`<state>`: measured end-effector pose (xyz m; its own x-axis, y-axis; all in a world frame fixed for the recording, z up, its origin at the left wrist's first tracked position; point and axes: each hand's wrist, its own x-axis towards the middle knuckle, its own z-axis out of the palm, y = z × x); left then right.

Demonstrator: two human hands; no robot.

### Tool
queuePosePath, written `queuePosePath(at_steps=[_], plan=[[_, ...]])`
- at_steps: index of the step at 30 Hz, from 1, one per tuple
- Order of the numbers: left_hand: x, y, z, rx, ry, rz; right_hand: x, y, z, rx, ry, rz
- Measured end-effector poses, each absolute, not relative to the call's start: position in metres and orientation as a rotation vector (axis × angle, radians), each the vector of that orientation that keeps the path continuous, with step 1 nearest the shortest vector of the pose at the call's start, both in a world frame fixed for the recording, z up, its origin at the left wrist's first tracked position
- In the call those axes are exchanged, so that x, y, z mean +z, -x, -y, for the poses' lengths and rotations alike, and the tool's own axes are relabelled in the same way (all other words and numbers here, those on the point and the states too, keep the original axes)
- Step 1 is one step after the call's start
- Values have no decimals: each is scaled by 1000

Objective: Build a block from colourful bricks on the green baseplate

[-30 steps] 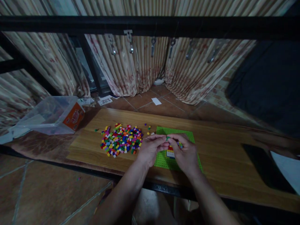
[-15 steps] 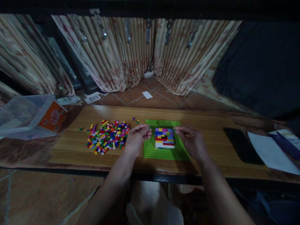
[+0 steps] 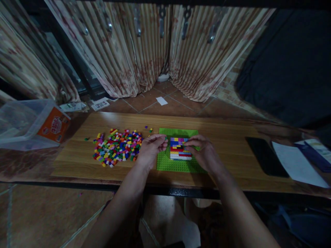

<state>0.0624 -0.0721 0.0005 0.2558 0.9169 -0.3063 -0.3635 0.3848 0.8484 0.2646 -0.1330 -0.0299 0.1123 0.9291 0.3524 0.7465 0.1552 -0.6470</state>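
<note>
My left hand (image 3: pixel 150 150) hovers by the left edge of a green studded baseplate (image 3: pixel 165 165), with thumb and forefinger pinching a small green toy brick (image 3: pixel 166 138). On the baseplate stands a low square block of stacked bricks (image 3: pixel 178 155) in many colours, white along its near side. My right hand (image 3: pixel 206 154) reaches over the right part of this block. Its fingertips are pinched close to a small dark gap in the top, and a small green brick seems to be between them, mostly hidden. A heap of loose coloured bricks (image 3: pixel 117 148) lies left of my left hand.
A clear plastic box (image 3: pixel 23 139) with an orange label stands at the far left. A few stray bricks (image 3: pixel 151 130) lie behind the heap. On the right are a black flat slab (image 3: pixel 266 156) and a white paper sheet (image 3: pixel 298 163). The wooden board (image 3: pixel 232 137) lies under everything.
My right hand has moved left, from the block's right edge to over its top. My left hand stays nearly still with its green brick. The view has tilted slightly down.
</note>
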Motion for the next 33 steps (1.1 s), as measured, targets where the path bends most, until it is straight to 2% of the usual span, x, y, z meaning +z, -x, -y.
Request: queuePosePath(at_steps=[33], plan=[[-4,-71,79,871,-778,-909,-35,-264,126,508,1521,1460]])
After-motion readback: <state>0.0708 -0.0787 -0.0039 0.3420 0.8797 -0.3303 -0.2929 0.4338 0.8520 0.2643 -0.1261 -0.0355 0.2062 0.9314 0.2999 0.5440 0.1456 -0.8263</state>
